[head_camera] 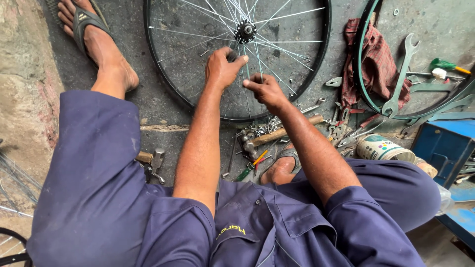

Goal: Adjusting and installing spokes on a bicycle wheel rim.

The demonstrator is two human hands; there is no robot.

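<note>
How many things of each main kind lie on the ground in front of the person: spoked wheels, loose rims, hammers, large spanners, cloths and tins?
Spoked wheel, both the left hand and the right hand at its spokes: 1
Loose rim: 1
Wooden-handled hammer: 1
Large spanner: 1
Red checked cloth: 1
Tin: 1
Total: 6
The pile of small tools is too cluttered to count.

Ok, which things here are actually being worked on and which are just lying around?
In hand:
left hand and right hand on the spokes
bicycle wheel
hub

Lying about:
hammer
big spanner
red cloth
tin can
green screwdriver
blue box
</note>
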